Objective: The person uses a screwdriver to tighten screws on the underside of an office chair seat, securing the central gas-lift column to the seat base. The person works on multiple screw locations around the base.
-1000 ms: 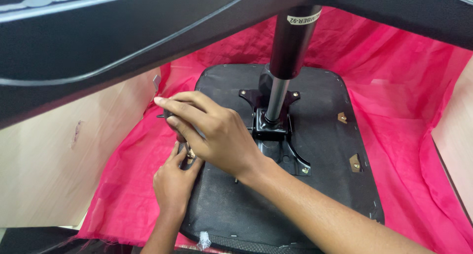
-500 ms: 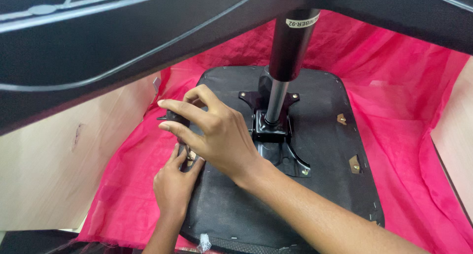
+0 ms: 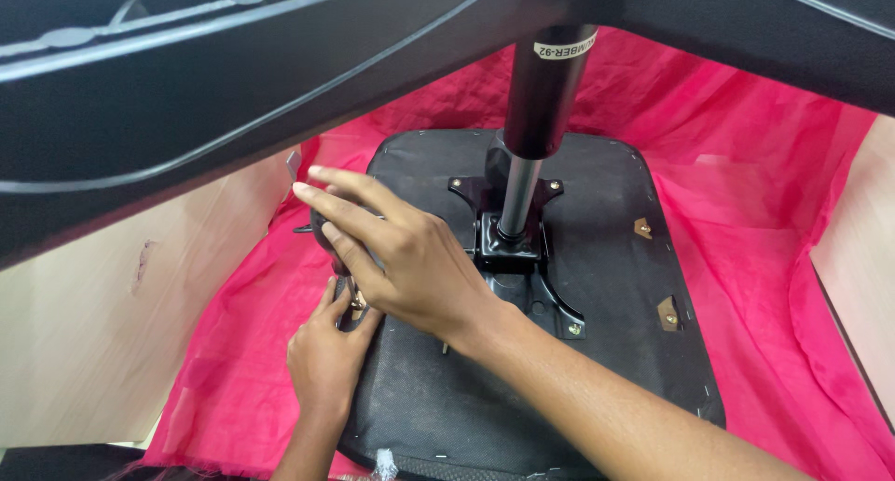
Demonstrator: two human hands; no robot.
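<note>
Right hand (image 3: pixel 410 262) barely shifted, fingers spread over black lever (image 3: pixel 322 227); left hand (image 3: pixel 326 350) pinching bracket (image 3: pixel 357 301); white label (image 3: pixel 564 48) on cylinder (image 3: pixel 541 99).

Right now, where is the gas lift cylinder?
In the head view, the gas lift cylinder stands upright at centre, in the black bracket on the seat underside, just right of the right hand.

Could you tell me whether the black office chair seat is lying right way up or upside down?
Upside down: the black fabric-covered seat underside faces up, with the black metal mounting plate and the gas-lift cylinder rising from it.
</note>
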